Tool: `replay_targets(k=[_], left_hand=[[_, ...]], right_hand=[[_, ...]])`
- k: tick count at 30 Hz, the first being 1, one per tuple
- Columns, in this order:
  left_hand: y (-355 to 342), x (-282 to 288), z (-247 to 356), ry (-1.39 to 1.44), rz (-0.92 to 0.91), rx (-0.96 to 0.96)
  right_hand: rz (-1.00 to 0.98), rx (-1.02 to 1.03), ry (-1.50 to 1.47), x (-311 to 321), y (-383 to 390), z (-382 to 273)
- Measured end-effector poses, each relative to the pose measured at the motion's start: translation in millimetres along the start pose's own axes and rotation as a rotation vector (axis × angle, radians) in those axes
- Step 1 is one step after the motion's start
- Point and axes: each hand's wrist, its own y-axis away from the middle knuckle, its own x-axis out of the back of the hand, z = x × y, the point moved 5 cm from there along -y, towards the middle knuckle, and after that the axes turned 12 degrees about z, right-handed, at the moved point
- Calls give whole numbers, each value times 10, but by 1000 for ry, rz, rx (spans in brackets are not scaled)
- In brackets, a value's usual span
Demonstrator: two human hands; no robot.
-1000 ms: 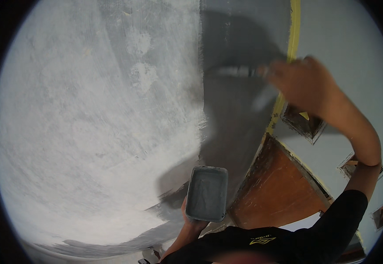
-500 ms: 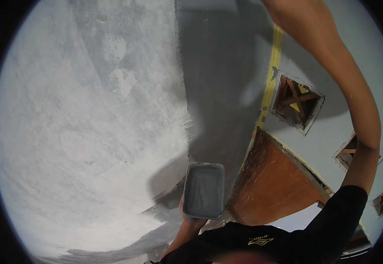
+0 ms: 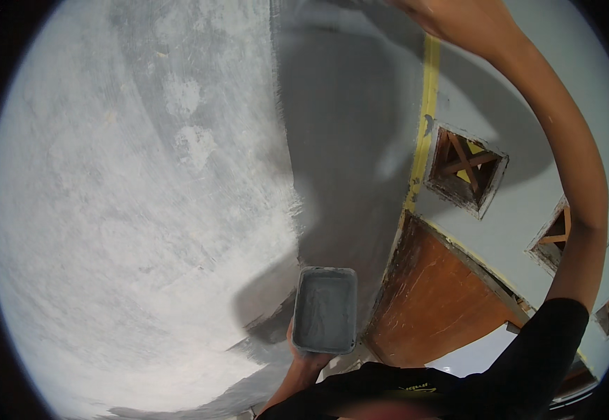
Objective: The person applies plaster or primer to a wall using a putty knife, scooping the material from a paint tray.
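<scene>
My left hand [image 3: 310, 359] is closed around the underside and lower edge of a grey rectangular tray [image 3: 352, 308]. A layer of wet-looking grey coating [image 3: 325, 308] covers the inside of the tray. My right arm reaches up high along the right side. Of my right hand [image 3: 436, 15], only the part by the wrist shows at the top edge; its fingers and anything in them are outside the picture. It is nearest to the upper part of a smooth dark grey band [image 3: 339, 133] on the wall.
Left of the band stretches patchy pale grey wall [image 3: 108, 231]. A yellow strip [image 3: 427, 84] runs along the band's right edge. Beyond it are diamond-shaped openings [image 3: 466, 168] with crossed wooden bars. Below lies an orange-brown wooden panel [image 3: 437, 294]. Shadows fall across the wall.
My right hand and forearm have moved left and slightly up in the picture. The tray sits a little lower in the picture, still in my left hand. The wall view has shifted slightly.
</scene>
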Motion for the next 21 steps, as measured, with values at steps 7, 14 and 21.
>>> replay_targets(k=[7, 14, 21], left_hand=[[-5, -97, -61, 4, -52, 38], [-52, 29, -25, 47, -26, 63], [-82, 254, 146, 5, 92, -49]], right_hand=[[490, -210, 95, 135, -383, 382], [386, -129, 154, 406, -344, 354], [153, 178, -102, 240, -10, -20]])
